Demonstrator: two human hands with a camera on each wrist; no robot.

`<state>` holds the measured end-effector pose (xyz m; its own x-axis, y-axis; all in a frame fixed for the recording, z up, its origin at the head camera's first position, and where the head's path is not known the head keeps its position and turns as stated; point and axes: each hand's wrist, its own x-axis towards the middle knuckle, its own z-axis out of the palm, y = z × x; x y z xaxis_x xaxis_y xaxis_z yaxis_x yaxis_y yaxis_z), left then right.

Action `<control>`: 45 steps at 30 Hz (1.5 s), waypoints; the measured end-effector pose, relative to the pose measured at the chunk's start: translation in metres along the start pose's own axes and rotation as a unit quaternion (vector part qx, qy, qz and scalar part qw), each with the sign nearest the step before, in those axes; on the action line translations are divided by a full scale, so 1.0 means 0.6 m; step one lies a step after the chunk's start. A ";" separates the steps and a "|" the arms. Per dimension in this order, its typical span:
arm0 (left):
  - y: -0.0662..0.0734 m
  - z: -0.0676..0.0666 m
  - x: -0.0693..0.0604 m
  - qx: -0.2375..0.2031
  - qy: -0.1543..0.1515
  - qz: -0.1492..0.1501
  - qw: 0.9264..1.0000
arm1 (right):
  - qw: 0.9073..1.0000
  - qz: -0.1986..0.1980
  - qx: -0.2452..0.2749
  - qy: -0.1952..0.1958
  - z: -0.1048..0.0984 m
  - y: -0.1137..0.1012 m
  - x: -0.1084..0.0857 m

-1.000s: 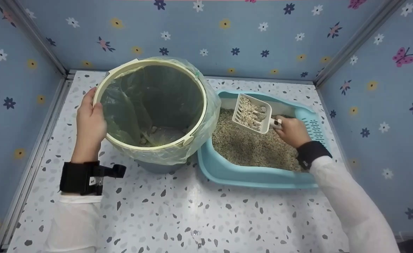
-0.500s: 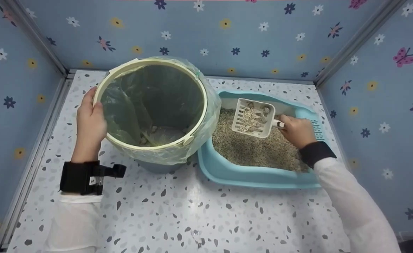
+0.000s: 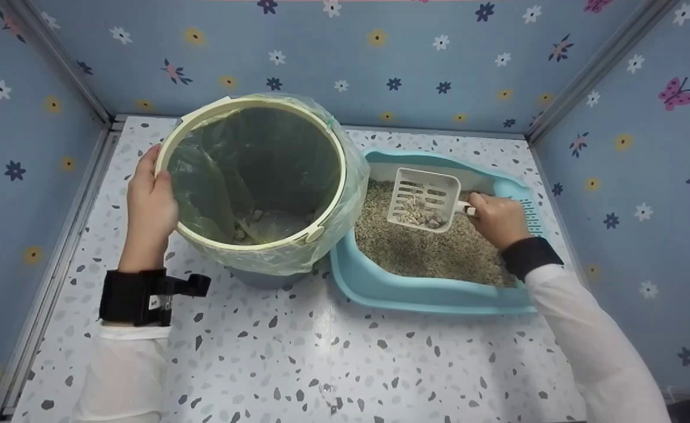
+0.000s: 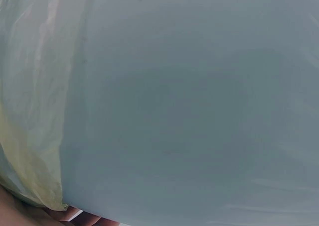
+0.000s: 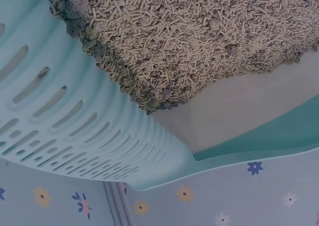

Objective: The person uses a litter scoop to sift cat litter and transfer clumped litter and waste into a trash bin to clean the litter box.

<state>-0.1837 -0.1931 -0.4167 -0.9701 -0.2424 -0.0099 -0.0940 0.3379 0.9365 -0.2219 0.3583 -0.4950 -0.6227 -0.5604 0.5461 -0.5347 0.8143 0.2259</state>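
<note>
My left hand (image 3: 152, 202) grips the rim of a trash bin (image 3: 171, 138) lined with a thin yellow-green bag (image 3: 347, 194). The bin leans, its mouth facing me, and a few lumps lie at the bottom. In the left wrist view the bin's grey side (image 4: 189, 111) fills nearly everything; a few fingers (image 4: 89, 219) show below. My right hand (image 3: 500, 220) holds a white slotted litter scoop (image 3: 409, 176) by its handle, above the litter (image 3: 427, 252) in a blue litter box (image 3: 433, 299). Lumps and some pellets lie along the scoop's near edge. The right wrist view misses the hand.
Bin and litter box stand side by side on a speckled white tabletop (image 3: 327, 364). Flower-patterned panels (image 3: 309, 35) close in the back and both sides. The box's right end has a slotted blue ledge (image 5: 75, 116).
The right hand has drawn slightly right and levelled the scoop. Fewer loose pellets lie in it, more slots show, and the lumps have slid to its near side. Left hand and bin stay put.
</note>
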 end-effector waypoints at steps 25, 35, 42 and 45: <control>0.002 0.001 -0.001 0.002 0.003 -0.007 1.000 | 0.851 0.216 0.304 -0.370 -0.014 -0.010 0.030; -0.001 0.001 0.000 -0.001 0.001 -0.003 1.000 | 0.812 0.212 0.342 -0.423 -0.020 -0.008 0.031; 0.000 0.001 0.000 0.004 0.002 -0.005 1.000 | 0.843 0.202 0.303 -0.397 -0.022 -0.003 0.028; 0.000 0.000 0.000 0.003 0.001 -0.004 1.000 | 0.872 0.190 0.265 -0.366 -0.024 -0.003 0.028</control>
<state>-0.1837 -0.1927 -0.4166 -0.9688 -0.2473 -0.0169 -0.1036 0.3418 0.9340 -0.2233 0.3497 -0.4745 -0.9065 -0.3697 -0.2039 -0.2785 0.8866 -0.3693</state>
